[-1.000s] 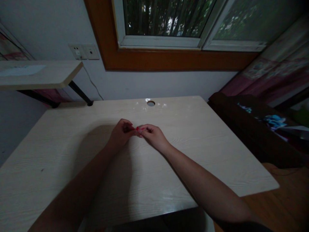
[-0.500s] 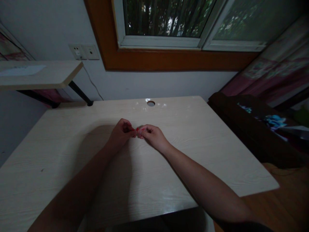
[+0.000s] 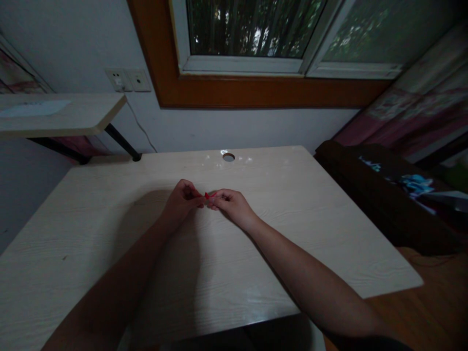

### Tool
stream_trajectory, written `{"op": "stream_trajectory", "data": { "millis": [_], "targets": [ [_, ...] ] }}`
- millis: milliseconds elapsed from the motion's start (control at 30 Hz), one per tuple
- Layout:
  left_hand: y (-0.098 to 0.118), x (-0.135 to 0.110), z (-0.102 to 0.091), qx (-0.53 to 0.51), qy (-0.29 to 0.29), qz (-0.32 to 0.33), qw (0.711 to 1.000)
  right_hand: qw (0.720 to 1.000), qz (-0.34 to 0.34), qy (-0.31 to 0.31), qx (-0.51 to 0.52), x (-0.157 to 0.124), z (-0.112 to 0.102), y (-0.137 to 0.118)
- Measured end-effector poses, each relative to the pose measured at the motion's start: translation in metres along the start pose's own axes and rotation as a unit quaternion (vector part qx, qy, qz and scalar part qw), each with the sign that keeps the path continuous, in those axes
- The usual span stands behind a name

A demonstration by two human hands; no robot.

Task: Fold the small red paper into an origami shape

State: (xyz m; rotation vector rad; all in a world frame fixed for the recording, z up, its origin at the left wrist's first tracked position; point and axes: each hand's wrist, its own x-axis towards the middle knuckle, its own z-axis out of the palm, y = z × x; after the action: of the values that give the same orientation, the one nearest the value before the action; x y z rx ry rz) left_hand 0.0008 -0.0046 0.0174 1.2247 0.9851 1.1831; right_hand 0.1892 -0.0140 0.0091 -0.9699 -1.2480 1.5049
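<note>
Both of my hands rest on the pale wooden table near its middle, fingertips meeting. My left hand is curled, its fingers pinched toward a small red object. My right hand is also curled and pinches the same small red object from the other side. The object is tiny and mostly hidden by the fingers; I cannot make out what it is.
A round cable hole sits at the table's far edge. A raised wooden shelf stands at the left, wall sockets above it. A window is ahead. Dark furniture with cloth lies to the right.
The hands stay in the same spot; only the fingers shift slightly around the red object.
</note>
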Motion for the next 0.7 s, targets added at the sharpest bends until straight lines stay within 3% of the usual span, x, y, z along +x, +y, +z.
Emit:
{"op": "stream_trajectory", "data": {
  "millis": [700],
  "targets": [
    [-0.0001,0.0011,-0.0049,0.017,-0.01,0.004,1.0,1.0,0.015,-0.001,-0.011,-0.0021,-0.0005,-0.0048]
  ]
}}
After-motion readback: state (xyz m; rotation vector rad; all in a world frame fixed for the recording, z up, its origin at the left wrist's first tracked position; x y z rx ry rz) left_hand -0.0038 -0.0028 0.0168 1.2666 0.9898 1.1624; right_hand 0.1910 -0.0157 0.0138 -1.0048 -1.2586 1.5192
